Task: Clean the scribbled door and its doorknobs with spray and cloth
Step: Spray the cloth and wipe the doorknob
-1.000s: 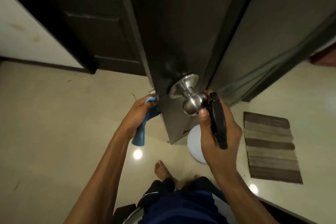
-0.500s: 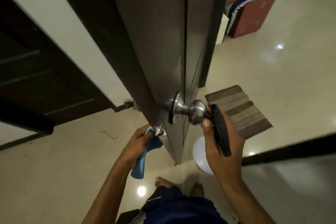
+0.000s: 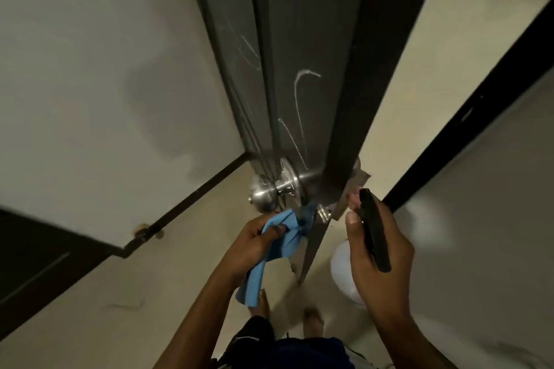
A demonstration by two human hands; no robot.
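- The dark door (image 3: 302,39) stands edge-on to the camera, running from 12 o'clock down to the middle of the view; white scribbles (image 3: 299,105) curve across its face just above the knob.
- A steel doorknob (image 3: 263,196) juts toward 9 o'clock from the door's left face. A second knob (image 3: 356,163) on the far face barely shows past the door edge, toward 3 o'clock.
- The left hand (image 3: 254,244), at about 6 o'clock from the steel knob, bunches a blue cloth (image 3: 281,244) in curled fingers; the cloth's top end touches the door edge beside the latch (image 3: 323,214), its tail hanging toward 6 o'clock.
- The right hand (image 3: 379,260), at 4 o'clock from the door edge, wraps its fingers round the black head of a spray bottle (image 3: 374,237), thumb up along it. The bottle's white body (image 3: 341,269) shows below the hand; its contents cannot be made out.
- Bare feet (image 3: 311,319) stand on the pale floor (image 3: 120,323) at 6 o'clock.
- A light wall (image 3: 105,69) fills the 9 o'clock side.
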